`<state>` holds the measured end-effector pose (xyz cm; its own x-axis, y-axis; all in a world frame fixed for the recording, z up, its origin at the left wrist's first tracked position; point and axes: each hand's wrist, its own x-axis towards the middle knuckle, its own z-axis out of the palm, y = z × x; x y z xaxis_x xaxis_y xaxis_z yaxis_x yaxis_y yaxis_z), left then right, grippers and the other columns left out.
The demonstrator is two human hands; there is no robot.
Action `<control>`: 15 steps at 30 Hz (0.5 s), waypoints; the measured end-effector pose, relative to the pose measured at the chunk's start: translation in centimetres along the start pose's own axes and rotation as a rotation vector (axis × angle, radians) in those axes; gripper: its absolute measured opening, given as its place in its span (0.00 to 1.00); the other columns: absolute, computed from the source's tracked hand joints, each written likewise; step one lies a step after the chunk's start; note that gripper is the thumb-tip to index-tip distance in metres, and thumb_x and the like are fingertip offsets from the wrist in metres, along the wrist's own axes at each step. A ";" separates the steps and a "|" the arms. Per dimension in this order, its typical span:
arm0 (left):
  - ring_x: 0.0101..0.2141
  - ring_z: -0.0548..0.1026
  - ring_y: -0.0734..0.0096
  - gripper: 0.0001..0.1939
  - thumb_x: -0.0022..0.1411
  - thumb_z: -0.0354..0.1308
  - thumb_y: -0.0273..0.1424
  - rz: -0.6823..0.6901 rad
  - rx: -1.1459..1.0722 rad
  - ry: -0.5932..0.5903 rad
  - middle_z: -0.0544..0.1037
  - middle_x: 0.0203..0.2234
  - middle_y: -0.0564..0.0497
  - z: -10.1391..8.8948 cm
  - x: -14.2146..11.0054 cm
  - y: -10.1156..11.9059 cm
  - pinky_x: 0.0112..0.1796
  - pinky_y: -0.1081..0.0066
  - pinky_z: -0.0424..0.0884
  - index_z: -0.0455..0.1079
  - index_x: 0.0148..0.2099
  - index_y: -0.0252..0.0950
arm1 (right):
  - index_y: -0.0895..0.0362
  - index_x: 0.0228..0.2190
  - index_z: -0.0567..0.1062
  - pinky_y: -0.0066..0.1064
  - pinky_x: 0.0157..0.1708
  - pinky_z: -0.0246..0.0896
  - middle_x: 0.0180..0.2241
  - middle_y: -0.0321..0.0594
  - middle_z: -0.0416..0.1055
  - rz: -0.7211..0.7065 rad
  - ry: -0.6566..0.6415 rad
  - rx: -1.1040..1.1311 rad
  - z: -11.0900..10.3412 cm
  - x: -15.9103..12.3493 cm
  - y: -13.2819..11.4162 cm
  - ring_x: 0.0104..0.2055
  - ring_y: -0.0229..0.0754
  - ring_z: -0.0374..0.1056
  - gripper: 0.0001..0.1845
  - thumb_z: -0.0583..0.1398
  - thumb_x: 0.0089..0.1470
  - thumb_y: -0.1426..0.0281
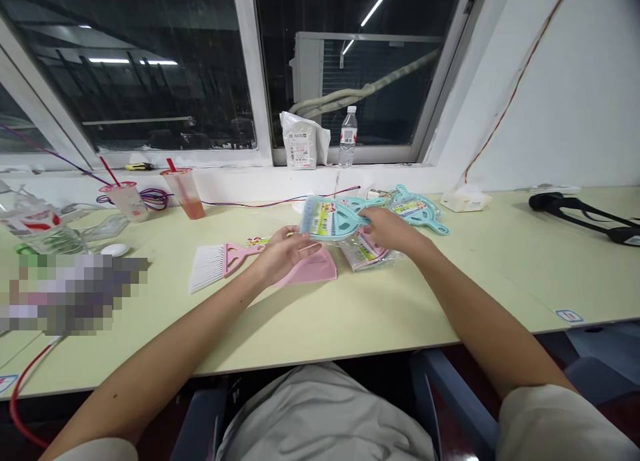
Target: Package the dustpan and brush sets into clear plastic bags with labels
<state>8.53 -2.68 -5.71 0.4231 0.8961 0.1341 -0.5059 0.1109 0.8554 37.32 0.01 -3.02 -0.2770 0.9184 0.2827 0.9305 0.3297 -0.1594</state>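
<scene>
Now both hands work at a small teal dustpan (333,220) above the desk (350,328)
Right hand (393,229) is closed on its handle, so it is held up; left hand (285,254) is just at the lower edge, its grip I cannot tell. Beside lie a pink dustpan (306,269) and pink brush (210,266), further a second teal dustpan (417,209), then a water bottle (348,138) on the window sill (215,158)

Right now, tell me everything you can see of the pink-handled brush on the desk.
The small hand brush has a fan of fine white bristles set in a pink plastic head with a cut-out, narrowing to a pink handle. It lies flat on the pale green desk, bristles pointing left, handle pointing right toward the person's left hand; whether they touch, I cannot tell.
</scene>
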 end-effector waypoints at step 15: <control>0.35 0.75 0.67 0.07 0.57 0.57 0.32 0.312 1.117 0.378 0.79 0.34 0.48 -6.5 2.7 3.1 0.36 0.69 0.71 0.72 0.37 0.36 | 0.59 0.53 0.75 0.42 0.52 0.65 0.54 0.52 0.72 0.012 -0.082 0.002 2.2 -0.6 11.7 0.54 0.54 0.67 0.23 0.56 0.56 0.77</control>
<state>3.18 2.88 -5.93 0.0595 0.9073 0.4163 0.4564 -0.3956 0.7970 47.85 3.78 -7.17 -0.2850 0.9369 0.2024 0.9333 0.3194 -0.1644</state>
